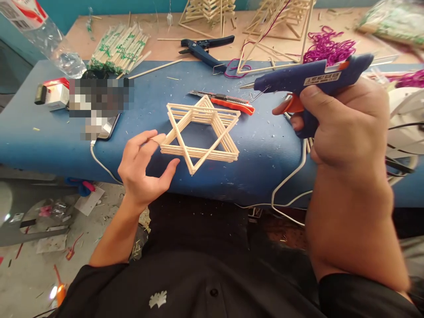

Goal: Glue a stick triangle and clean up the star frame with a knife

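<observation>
A six-pointed star frame of stacked thin wooden sticks (198, 152) lies on the blue table cover. My left hand (145, 165) is at its left corner, thumb and fingers apart around that corner; the fingertips come close to the sticks, and I cannot tell if they touch. In my right hand (344, 115) is a blue hot glue gun (291, 79) with an orange trigger. It is raised right of the star, its metal nozzle pointing left. An orange utility knife (232, 101) rests just behind the star, blade partly out.
Dark cutting pliers (207, 48) lie at the back. Wrapped stick bundles (117, 48) and a plastic bottle (59, 44) stand back left. Purple yarn (327, 46) and more stick frames (278, 20) are back right. A white cable (288, 176) runs over the front edge.
</observation>
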Motion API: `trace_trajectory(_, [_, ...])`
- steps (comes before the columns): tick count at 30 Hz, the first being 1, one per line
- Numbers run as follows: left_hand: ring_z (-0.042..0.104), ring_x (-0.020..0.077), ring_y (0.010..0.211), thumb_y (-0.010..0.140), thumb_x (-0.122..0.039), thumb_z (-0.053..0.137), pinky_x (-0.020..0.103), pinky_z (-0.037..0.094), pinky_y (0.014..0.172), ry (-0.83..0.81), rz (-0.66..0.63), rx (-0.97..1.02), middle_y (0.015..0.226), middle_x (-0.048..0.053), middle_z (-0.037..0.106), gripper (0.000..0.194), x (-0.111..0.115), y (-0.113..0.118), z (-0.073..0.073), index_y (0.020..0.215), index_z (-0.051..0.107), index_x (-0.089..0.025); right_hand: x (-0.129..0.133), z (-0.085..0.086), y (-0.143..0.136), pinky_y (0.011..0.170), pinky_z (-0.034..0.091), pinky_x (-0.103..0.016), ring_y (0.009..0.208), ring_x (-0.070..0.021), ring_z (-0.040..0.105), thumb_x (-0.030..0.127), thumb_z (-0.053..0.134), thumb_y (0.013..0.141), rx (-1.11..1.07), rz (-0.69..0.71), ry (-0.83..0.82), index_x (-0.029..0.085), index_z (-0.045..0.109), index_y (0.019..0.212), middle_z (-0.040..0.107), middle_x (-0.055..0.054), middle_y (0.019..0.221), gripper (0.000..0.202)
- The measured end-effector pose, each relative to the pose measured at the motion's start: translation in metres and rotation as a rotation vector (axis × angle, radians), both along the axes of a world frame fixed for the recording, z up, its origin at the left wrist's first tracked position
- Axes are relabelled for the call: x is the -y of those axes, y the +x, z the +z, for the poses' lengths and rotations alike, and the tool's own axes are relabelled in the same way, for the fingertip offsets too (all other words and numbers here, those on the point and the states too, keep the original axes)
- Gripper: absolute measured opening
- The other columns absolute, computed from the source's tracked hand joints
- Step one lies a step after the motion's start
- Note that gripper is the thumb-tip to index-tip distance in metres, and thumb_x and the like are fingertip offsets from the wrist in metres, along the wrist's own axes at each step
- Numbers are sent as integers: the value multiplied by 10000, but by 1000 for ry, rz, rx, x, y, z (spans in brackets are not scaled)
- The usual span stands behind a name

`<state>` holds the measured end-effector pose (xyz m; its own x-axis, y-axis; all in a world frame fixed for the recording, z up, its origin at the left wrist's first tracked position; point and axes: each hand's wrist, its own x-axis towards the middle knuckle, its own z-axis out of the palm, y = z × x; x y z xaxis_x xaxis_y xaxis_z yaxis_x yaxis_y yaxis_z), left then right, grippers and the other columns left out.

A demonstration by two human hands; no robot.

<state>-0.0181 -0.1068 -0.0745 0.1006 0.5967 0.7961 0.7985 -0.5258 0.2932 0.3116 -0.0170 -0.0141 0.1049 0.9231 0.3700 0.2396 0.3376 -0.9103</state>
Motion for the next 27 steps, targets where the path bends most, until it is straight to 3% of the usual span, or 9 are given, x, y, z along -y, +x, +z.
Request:
trace_trajectory(3, [817,289,1050,921,-251,835,445,670,935,-8,-23,-40,1190,70,834,327,-3,4,6,1234,744,-288,-1,-2,0,465,299,-304,463,-72,506,422,895,880,-9,-13,1,220,789,823,782,-33,728,235])
trace_trajectory(8, [808,264,895,965,-322,811,406,639,794,-9,64,-92,1011,55,847,99,-2,9,7,1051,777,-284,-2,-2,1,460,296,-323,495,-110,538,253,808,879,-43,-4,34,197,804,872,783,-70,753,57])
trace_trajectory(13, [711,241,670,918,-418,883,386,457,590,146,260,-219,812,51,805,187,2,20,1,977,784,-270,4,3,-2,448,278,-331,451,-104,470,220,752,849,-53,-28,16,210,756,840,769,-54,745,14])
trace_trajectory(18, [632,214,577,933,-428,885,389,337,539,239,323,-296,750,52,755,241,-2,55,-2,1064,798,-245,7,1,-6,446,281,-343,449,-111,483,235,757,833,-123,-55,25,202,755,838,763,-55,747,33])
trace_trajectory(20, [679,218,633,963,-429,855,384,406,563,246,274,-278,836,72,795,272,-5,73,-1,1131,797,-222,10,0,-8,442,283,-339,451,-115,499,257,765,844,-147,-55,49,198,766,862,767,-55,739,62])
trace_trajectory(23, [757,238,757,975,-411,829,379,509,624,230,85,-213,960,96,837,327,-7,90,-1,1212,775,-192,18,-2,-11,440,299,-332,453,-110,509,283,788,843,-173,-83,117,196,760,820,775,-60,724,95])
trace_trajectory(27, [740,217,731,921,-249,828,382,582,656,226,-102,-66,899,52,825,265,-11,79,4,1166,742,-200,37,-8,-17,453,321,-336,475,-122,524,298,781,861,-218,-118,173,224,774,819,808,-30,759,86])
